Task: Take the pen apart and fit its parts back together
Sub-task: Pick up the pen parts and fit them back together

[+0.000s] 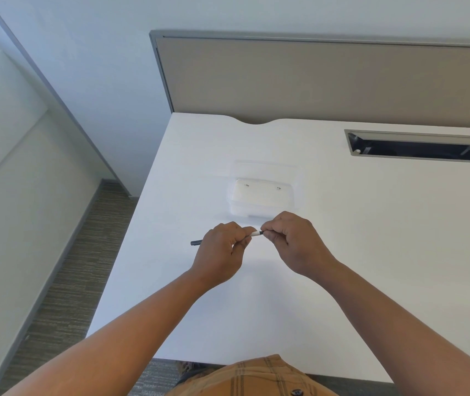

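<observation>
1. Far left: the dark end of my pen [196,242] sticks out past my left hand [220,250], above the white desk [371,238] and near its left edge. If I loosen up, the pen could roll off that edge to the carpeted floor [65,270].

2. My left grip is clamped around the pen's barrel, fingers curled over it. Only a short white stretch of the barrel shows between my two hands, so I cannot see how much of the pen is inside my fist. If I squeeze too lightly, I judge the barrel will turn with the twist and the joint will not come undone.

3. Centre: a small dark piece sits at the white barrel's end, right where my hands meet. It looks to me like the tip section or a cap, too small to tell which. Pulling at an angle could jam it or bend whatever is inside.

4. My right hand [291,240] pinches that dark end, thumb and fingertips pressed together on it. A sudden release could send a small part flying, and white parts would be hard to spot on this white desk.

5. Behind my hands, a clear plastic container [261,197] stands on the desk, apart from the pen. To the far right, an open cable slot [419,147] is sunk into the desk, and a loose part could drop into it.
</observation>
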A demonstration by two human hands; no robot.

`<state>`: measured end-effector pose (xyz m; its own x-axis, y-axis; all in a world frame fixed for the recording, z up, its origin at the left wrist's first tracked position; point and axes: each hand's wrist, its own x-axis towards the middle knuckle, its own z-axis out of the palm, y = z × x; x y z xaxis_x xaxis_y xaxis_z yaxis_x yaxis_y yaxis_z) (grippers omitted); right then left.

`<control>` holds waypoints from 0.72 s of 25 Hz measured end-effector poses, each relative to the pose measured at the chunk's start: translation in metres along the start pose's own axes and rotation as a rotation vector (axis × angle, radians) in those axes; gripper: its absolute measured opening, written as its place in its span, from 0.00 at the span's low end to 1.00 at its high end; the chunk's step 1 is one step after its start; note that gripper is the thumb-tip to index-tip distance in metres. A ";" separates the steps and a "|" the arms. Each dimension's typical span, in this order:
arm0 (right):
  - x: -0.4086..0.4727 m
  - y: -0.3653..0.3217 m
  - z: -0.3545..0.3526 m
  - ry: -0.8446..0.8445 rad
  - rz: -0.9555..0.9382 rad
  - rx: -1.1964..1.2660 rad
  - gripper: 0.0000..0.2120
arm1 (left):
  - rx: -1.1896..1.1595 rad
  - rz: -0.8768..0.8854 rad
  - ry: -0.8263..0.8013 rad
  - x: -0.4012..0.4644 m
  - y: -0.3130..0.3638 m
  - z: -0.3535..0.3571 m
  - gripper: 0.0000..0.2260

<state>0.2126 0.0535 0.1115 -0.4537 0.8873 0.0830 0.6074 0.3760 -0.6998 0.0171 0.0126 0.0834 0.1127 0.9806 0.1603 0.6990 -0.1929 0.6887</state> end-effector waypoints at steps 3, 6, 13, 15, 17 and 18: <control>-0.003 0.001 0.002 -0.024 0.082 0.091 0.07 | 0.024 0.010 -0.024 -0.002 0.005 -0.002 0.12; -0.007 0.002 0.001 -0.033 0.176 0.274 0.02 | 0.040 0.006 -0.040 -0.003 0.009 -0.005 0.13; -0.014 0.003 0.004 -0.042 0.197 0.244 0.07 | 0.041 -0.025 -0.074 -0.007 0.011 -0.007 0.11; -0.014 0.001 0.006 -0.062 0.235 0.239 0.08 | 0.044 -0.016 -0.083 -0.008 0.013 -0.008 0.12; -0.014 0.001 0.006 -0.085 0.281 0.250 0.14 | 0.050 -0.009 -0.095 -0.007 0.014 -0.009 0.12; -0.015 0.002 0.006 -0.080 0.289 0.267 0.14 | 0.054 -0.013 -0.103 -0.006 0.014 -0.010 0.12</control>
<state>0.2164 0.0394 0.1042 -0.3443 0.9189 -0.1925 0.5317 0.0218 -0.8466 0.0194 0.0033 0.0988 0.1732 0.9819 0.0763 0.7376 -0.1807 0.6506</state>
